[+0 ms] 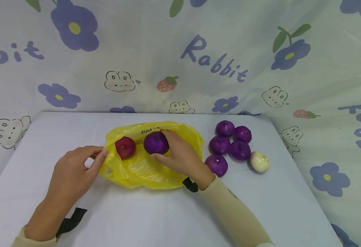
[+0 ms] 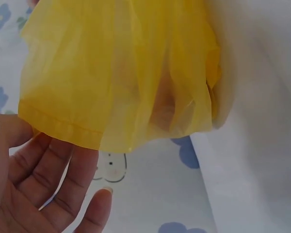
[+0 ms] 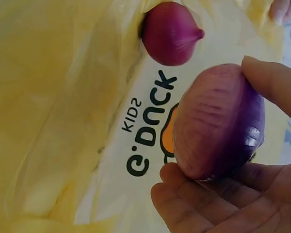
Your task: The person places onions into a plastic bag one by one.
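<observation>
A yellow plastic bag [image 1: 149,168] lies flat on the white-covered bench [image 1: 155,212], its mouth turned toward the person's left. The right hand [image 1: 180,156] is inside the bag's mouth with fingers and thumb curled round a purple onion [image 1: 156,142]; the right wrist view shows that onion [image 3: 218,124] held between thumb and fingertips just above the bag's printed lettering. A darker red onion [image 1: 125,147] sits in the bag just beside it, toward the open edge, not touching the hand. The left hand [image 1: 70,173] pinches the bag's edge near the red onion, holding the mouth up; in the left wrist view the hemmed yellow film [image 2: 116,82] hangs against the fingers [image 2: 53,179]. To the right of the bag, five more purple onions [image 1: 229,144] cluster on the bench, with a pale white onion [image 1: 259,161] just beside them. A flower-and-rabbit printed cloth [image 1: 217,65] hangs behind the bench.
</observation>
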A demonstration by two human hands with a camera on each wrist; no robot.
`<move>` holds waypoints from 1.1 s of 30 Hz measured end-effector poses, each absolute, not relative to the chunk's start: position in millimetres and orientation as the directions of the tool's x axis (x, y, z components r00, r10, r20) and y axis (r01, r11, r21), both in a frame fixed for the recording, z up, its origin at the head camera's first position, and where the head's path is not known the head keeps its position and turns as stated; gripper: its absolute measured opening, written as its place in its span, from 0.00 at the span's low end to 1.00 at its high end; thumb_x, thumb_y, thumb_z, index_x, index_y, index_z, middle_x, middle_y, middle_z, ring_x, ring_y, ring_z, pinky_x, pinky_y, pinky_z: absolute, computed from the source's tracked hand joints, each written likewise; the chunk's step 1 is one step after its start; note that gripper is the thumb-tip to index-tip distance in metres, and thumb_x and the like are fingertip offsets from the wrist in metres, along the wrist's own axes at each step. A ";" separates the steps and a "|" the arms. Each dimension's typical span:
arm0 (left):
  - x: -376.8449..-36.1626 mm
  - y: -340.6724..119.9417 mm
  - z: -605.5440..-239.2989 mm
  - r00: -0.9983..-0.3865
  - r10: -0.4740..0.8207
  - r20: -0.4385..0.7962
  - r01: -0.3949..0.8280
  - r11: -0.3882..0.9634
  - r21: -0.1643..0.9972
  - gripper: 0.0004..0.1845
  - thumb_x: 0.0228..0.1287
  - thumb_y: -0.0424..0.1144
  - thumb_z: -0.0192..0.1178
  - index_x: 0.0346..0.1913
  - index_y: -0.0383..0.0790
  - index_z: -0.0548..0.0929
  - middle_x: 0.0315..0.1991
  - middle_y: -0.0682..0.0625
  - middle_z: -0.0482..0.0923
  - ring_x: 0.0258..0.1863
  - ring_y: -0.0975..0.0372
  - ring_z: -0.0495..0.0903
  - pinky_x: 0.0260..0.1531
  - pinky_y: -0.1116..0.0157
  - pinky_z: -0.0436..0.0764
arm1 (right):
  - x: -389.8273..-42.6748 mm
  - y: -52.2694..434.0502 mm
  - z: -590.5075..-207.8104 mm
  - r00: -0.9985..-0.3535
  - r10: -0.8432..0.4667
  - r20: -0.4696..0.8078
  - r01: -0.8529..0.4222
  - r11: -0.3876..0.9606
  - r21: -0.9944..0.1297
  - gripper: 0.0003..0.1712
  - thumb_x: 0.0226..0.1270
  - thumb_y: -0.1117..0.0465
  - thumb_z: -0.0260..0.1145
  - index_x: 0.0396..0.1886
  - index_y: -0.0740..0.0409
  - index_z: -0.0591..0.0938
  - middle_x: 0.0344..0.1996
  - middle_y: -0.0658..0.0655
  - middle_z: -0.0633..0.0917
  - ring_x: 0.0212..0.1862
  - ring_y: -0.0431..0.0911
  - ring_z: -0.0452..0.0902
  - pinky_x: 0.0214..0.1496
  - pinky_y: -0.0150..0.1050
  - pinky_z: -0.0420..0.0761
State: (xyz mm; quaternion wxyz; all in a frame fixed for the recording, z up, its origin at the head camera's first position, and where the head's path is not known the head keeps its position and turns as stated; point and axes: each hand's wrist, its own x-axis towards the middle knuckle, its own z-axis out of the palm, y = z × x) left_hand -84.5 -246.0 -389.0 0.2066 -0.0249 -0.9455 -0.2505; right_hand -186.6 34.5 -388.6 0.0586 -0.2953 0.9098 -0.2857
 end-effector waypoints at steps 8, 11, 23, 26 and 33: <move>-83.6 -247.3 -388.9 -0.903 -0.045 0.428 0.175 0.870 0.461 0.13 0.69 0.38 0.70 0.50 0.32 0.89 0.37 0.40 0.87 0.38 0.46 0.83 0.31 0.50 0.83 | -201.1 18.8 -393.3 -0.831 -0.554 0.051 -0.476 0.661 -0.579 0.46 0.69 0.46 0.75 0.79 0.56 0.65 0.69 0.55 0.75 0.64 0.48 0.74 0.69 0.42 0.76; -83.6 -248.1 -389.2 -0.895 -0.039 0.443 0.189 0.869 0.457 0.13 0.68 0.38 0.71 0.49 0.33 0.89 0.36 0.42 0.88 0.37 0.47 0.83 0.30 0.52 0.82 | -203.7 15.4 -394.3 -0.837 -0.545 0.045 -0.464 0.666 -0.584 0.46 0.69 0.45 0.75 0.78 0.57 0.66 0.66 0.56 0.77 0.61 0.48 0.75 0.67 0.42 0.77; -84.7 -247.0 -388.7 -0.870 -0.010 0.492 0.243 0.861 0.446 0.10 0.67 0.36 0.71 0.47 0.33 0.89 0.34 0.44 0.87 0.36 0.50 0.83 0.31 0.51 0.81 | -211.8 3.1 -403.2 -0.830 -0.558 0.011 -0.482 0.706 -0.519 0.44 0.70 0.48 0.74 0.77 0.59 0.66 0.63 0.57 0.79 0.60 0.49 0.76 0.69 0.42 0.75; -83.3 -247.0 -388.2 -0.871 -0.016 0.490 0.238 0.861 0.450 0.11 0.67 0.35 0.71 0.47 0.33 0.89 0.34 0.44 0.87 0.36 0.49 0.83 0.31 0.50 0.81 | -214.6 0.0 -403.9 -0.824 -0.566 -0.012 -0.484 0.715 -0.504 0.43 0.71 0.49 0.73 0.77 0.59 0.66 0.64 0.57 0.79 0.61 0.49 0.76 0.70 0.41 0.74; -80.1 -248.1 -386.7 -0.868 -0.010 0.497 0.243 0.865 0.440 0.11 0.66 0.35 0.72 0.47 0.33 0.89 0.34 0.44 0.87 0.36 0.49 0.83 0.33 0.48 0.82 | -220.0 -6.2 -406.4 -0.821 -0.568 -0.057 -0.467 0.726 -0.504 0.46 0.70 0.47 0.72 0.80 0.58 0.63 0.68 0.57 0.76 0.63 0.48 0.75 0.72 0.40 0.70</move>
